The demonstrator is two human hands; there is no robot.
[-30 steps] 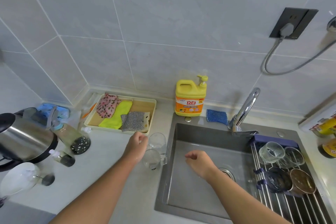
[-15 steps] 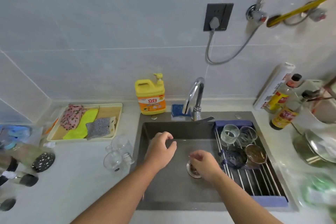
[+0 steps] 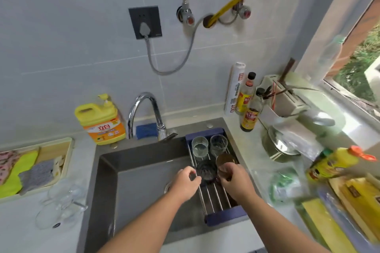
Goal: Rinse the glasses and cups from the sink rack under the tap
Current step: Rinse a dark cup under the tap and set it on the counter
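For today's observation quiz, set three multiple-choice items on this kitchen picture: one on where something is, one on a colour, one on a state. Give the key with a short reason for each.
1. Where does the rack lie?
A. across the right end of the sink
B. on the counter left of the sink
C. on the window sill

2. What colour is the detergent jug left of the tap?
A. blue
B. yellow
C. white

3. The dark wall socket:
A. is empty
B. is taped over
C. has a plug in it

Key: 1 A, its rods span the sink's right side; 2 B, the jug's body and pump are yellow; 3 C, a grey plug sits in the socket.
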